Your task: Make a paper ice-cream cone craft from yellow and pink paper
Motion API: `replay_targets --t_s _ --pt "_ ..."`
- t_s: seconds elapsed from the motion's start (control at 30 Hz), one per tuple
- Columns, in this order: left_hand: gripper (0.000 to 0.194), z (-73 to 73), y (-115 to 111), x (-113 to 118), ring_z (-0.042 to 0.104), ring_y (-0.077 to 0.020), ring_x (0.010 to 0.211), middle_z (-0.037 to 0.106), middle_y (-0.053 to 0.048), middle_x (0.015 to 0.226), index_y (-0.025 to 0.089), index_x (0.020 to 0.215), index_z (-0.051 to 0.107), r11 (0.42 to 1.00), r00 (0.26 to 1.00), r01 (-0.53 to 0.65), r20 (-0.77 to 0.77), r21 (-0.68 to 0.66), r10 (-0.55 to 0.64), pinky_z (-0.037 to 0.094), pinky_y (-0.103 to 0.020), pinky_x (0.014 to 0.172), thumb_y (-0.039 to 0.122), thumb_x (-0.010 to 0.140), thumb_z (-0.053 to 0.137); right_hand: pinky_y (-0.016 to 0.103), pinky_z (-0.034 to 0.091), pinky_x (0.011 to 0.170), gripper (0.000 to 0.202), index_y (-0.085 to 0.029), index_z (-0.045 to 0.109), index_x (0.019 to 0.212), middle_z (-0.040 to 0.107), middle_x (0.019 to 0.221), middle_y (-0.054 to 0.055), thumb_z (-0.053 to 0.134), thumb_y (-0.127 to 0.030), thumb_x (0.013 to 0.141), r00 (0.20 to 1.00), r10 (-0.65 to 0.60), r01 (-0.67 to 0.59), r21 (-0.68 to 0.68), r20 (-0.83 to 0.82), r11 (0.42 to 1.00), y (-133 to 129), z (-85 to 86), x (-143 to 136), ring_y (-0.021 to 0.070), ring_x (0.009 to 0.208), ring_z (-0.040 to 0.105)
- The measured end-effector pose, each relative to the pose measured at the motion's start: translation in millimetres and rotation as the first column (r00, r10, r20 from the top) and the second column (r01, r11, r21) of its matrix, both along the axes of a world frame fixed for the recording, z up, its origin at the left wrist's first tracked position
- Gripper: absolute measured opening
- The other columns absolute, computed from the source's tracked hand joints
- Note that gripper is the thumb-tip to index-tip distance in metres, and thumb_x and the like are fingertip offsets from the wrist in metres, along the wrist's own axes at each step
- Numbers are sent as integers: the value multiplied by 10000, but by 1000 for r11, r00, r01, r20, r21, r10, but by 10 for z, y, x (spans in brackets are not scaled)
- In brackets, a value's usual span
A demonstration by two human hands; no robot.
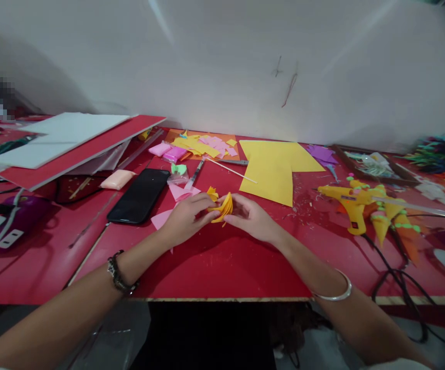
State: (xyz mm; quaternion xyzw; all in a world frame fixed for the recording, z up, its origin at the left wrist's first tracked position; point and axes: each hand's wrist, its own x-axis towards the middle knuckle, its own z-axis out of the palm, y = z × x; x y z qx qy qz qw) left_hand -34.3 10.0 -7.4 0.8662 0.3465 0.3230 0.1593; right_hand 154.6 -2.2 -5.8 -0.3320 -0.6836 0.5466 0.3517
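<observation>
Between my hands, above the red table, is a small stack of orange-yellow paper pieces (226,208), curved and fanned at the edges. My left hand (185,218) pinches the stack from the left with thumb and fingers. From the other side my right hand (256,218) grips it, fingers curled behind and thumb in front. Another orange-yellow piece (212,193) with a jagged edge shows just behind my left fingers; whether it joins the stack I cannot tell. Pink paper pieces (162,219) lie beside and partly under my left hand. Beyond my right hand rest yellow sheets (270,174).
A black phone (139,196) lies left, near a marker (195,173) and a thin white stick (232,170). Cut paper scraps (202,145) are heaped at the back. On the right sit a yellow glue gun (351,200), its cord (386,259) and decorated paper cones (382,226). Boards (71,136) lean at left.
</observation>
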Motion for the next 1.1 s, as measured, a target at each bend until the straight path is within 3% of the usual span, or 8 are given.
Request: replay_targets --t_s 0.27,0.5,0.67,0.8,0.93,1.1 --pt "158 -6 4 -20 510 -101 707 549 -26 781 150 813 576 998 997 -54 59 36 52 399 -208 653 237 835 446 324 438 872 474 -261 414 1142 534 1090 39 600 -228 707 996 -58 55 -44 -73 998 55 -67 30 140 992 529" --pt "179 7 3 -20 511 -99 704 552 -29 774 140 816 589 997 996 -68 53 44 65 401 -203 657 235 838 439 303 461 794 229 -229 489 998 584 957 23 495 -249 770 990 -126 121 -75 -66 990 79 -49 28 121 840 586" --pt "173 -16 7 -18 529 -103 727 561 -38 806 147 824 605 998 998 -34 52 51 32 417 -200 666 243 827 461 280 439 699 93 -203 525 784 558 763 0 501 -290 763 940 -330 317 141 81 938 114 -83 54 120 714 545" --pt "165 -28 13 -13 536 -106 743 571 -43 806 146 805 613 997 999 0 33 73 -2 420 -200 679 229 821 470 248 413 621 89 -194 533 755 541 720 -2 511 -280 748 903 -406 361 267 137 893 144 -65 93 104 648 498" --pt "145 -17 14 -13 534 -99 720 569 -37 793 145 818 607 997 997 -31 74 73 25 422 -194 666 233 809 493 231 381 533 82 -181 547 719 530 664 -10 536 -263 715 871 -448 376 314 202 872 197 -61 161 90 559 454" --pt "150 -3 54 -48 524 -99 691 560 -23 779 160 805 603 991 990 -126 75 55 121 418 -205 654 258 809 490 252 417 579 86 -174 559 726 570 678 5 541 -255 701 881 -443 395 260 165 881 297 -139 273 110 601 518"
